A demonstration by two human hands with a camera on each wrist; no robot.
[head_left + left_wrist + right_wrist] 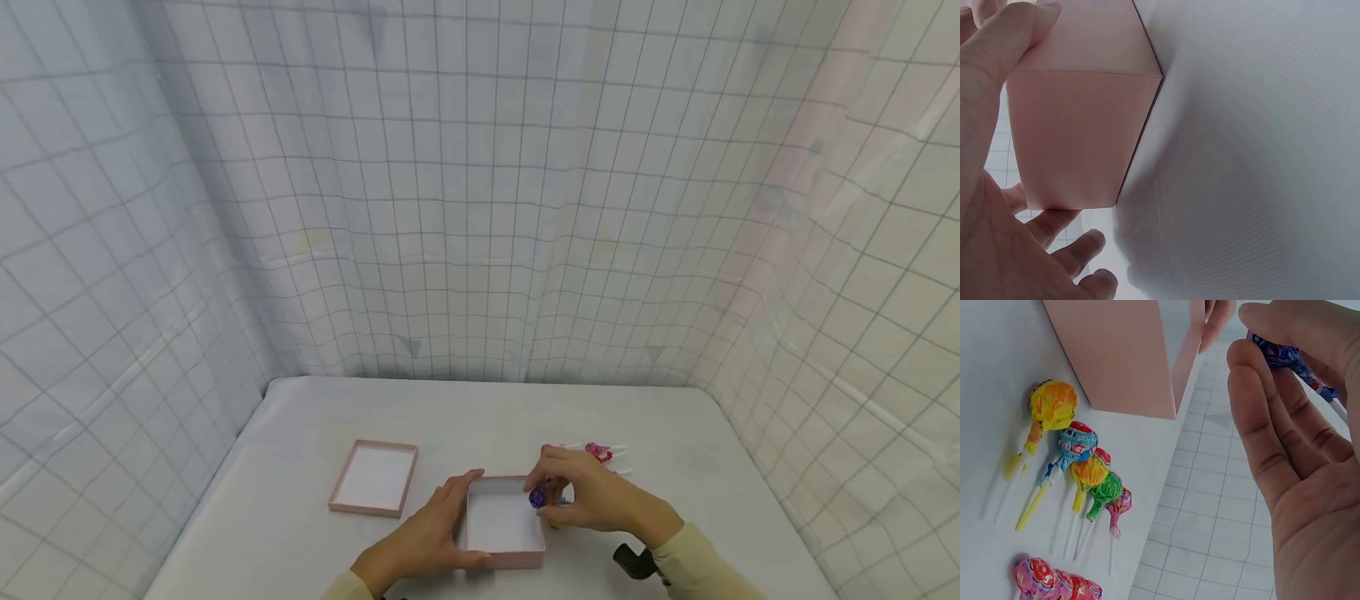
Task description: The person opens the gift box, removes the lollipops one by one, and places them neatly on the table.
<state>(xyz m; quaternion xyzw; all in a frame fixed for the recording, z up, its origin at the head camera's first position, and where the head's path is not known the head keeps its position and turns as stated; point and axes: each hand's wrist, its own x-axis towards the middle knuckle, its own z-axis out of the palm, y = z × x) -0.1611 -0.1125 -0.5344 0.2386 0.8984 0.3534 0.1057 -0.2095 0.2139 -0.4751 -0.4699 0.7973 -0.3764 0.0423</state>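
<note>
A pink box (517,560) with a white inside stands uncovered on the table, and no candy shows in it. My left hand (423,533) grips it from the left, thumb on the near side and fingers round the far side; the left wrist view shows the thumb pressing its pink wall (1085,137). At the box's right rim, my right hand (592,492) pinches a purple-wrapped lollipop (1279,355) between thumb and fingers. Its white stick points back toward the palm. The purple head (537,497) hangs over the rim.
Several lollipops lie right of the box: a yellow one (1054,406), a blue one (1077,441), a green one (1106,489) and pink ones (1038,578). The shallow pink lid (373,477) lies left on the white table. Gridded curtains (480,208) surround it.
</note>
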